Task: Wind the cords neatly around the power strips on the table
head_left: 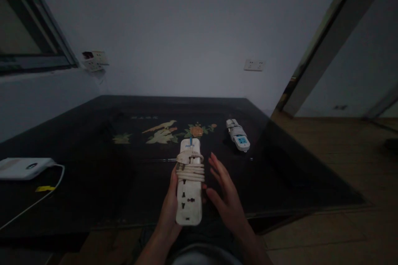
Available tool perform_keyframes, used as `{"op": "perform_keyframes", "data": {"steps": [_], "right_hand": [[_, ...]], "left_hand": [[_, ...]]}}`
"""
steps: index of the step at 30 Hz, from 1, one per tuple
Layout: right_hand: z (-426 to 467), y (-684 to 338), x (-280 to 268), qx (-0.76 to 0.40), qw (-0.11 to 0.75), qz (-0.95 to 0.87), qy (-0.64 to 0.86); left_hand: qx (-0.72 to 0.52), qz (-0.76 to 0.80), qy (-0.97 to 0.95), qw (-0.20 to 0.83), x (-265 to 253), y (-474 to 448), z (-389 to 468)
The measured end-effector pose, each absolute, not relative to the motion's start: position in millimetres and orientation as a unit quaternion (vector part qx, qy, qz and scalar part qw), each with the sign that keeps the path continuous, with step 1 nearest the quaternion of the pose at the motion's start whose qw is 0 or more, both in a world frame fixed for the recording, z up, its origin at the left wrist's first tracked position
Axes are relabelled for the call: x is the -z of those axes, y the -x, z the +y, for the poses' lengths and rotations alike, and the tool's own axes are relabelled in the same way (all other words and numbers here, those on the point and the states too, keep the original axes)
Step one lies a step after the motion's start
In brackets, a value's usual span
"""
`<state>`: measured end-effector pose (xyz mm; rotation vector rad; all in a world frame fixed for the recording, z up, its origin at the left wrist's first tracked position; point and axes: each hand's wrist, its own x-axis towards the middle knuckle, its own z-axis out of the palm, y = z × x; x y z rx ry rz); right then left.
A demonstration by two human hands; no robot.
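Power strip (189,190) fills left hand's grip (169,207) near table edge (118,222), right hand (226,195) spread beside.

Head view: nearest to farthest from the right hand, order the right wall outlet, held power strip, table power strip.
1. Held power strip: just left.
2. Table power strip: ahead, slightly right.
3. Right wall outlet: beyond the table's far edge.

Dull white on the larger power strip (195,190), with blue lettering (187,146) at the far end and dark socket slots (183,194); off-white on the wound cord (191,172). White on the smaller power strip (244,146), with a bright blue panel (240,139). Glossy black across the tabletop (124,198), patterned with tan and cream bird shapes (161,136), an orange-red flower (196,131) and green leaves (209,128). Yellow on the small scrap (45,188) at left.
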<state>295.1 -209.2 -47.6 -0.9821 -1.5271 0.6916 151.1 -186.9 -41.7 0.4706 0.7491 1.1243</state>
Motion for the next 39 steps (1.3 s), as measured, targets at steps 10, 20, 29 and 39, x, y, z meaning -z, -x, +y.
{"op": "perform_keyframes", "data": {"steps": [10, 20, 29, 39], "right_hand": [[-232, -281, 84, -0.187, 0.529, -0.678, 0.475], [-175, -354, 45, -0.15, 0.512, -0.664, 0.523], [-96, -399, 72, -0.284, 0.558, -0.614, 0.481], [-80, -418, 83, -0.308, 0.518, -0.613, 0.511]], "left_hand": [[-0.561, 0.338, -0.224, 0.722, 43, -182, -169], [-0.479, 0.256, -0.359, 0.759, 10, -221, -99], [-0.457, 0.325, -0.37, 0.741, 40, -267, -20], [-0.42, 0.358, -0.46, 0.695, 67, -278, 5]]}}
